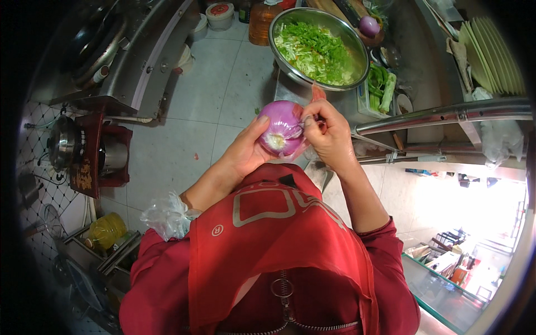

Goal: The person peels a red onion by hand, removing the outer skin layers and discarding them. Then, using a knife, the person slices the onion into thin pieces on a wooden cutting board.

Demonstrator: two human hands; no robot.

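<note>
A large red onion (pixel 279 124) rests in my left hand (pixel 248 148), its pale root end turned towards me. At the onion's right side, my right hand (pixel 331 136) pinches a strip of dry onion skin (pixel 318 92) between thumb and fingers. Some of that skin sticks up above the fingers. Glossy purple layers show on most of the onion, with a darker papery patch near the right fingertips. Beyond the hands stands a steel bowl (pixel 278 67) of shredded cabbage and chopped greens (pixel 316 52).
Another red onion (pixel 369 27) lies by a wooden board at the back right. Green vegetables fill a plastic container (pixel 363 98) beside the bowl. A steel rail (pixel 444 116) runs along the right, below stacked plates (pixel 492 56). Stove equipment (pixel 138 79) stands left over the tiled floor (pixel 180 138).
</note>
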